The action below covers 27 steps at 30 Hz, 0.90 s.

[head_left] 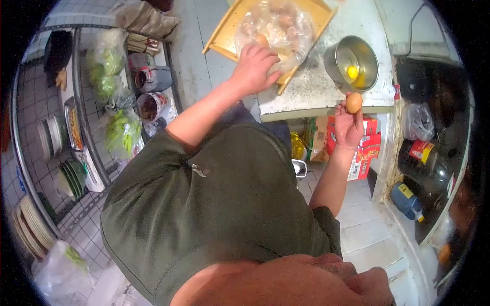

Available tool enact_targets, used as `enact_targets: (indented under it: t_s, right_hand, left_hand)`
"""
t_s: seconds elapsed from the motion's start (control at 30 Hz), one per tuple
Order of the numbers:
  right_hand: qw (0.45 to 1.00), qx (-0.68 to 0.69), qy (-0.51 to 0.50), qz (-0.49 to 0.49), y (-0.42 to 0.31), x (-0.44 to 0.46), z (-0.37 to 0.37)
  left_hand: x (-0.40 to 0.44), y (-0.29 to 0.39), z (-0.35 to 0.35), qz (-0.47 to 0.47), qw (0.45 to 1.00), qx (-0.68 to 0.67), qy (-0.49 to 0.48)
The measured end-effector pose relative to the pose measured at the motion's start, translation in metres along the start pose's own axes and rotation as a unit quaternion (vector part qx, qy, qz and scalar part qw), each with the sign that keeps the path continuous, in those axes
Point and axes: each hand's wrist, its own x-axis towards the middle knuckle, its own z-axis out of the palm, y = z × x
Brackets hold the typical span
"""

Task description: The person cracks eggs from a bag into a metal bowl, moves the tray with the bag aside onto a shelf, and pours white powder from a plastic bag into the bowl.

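The right hand (pixel 348 128) had its grip closed around an egg (pixel 353 103) near the metal pot (pixel 335 64); gentle, even pressure seemed best. Whether the left hand (pixel 252 67), at the plastic bag (pixel 279 43), held something, I could not tell.

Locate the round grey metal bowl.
Head view, upper right: the bowl stands on the worn white tabletop, just beyond the brown oval egg in the right hand.
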Motion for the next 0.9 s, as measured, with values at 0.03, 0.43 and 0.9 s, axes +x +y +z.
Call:
enact_targets:
  t_s: [0.03,0.43,0.9]
  right_hand:
    - [1.0,0.004,0.015,0.001,-0.002,-0.003,-0.003]
    - [0.875,-0.381,0.274,-0.119,-0.004,0.0,-0.075]
    - [0.512,-0.782,0.233,-0.269,0.003,0.01,-0.119]
  left_hand:
    - [0.007,0.005,0.002,0.017,1.0,-0.004,0.004]
    - [0.036,0.033,0.025,0.085,0.996,-0.024,-0.031]
    - [0.037,0.031,0.02,0.074,0.994,0.005,-0.074]
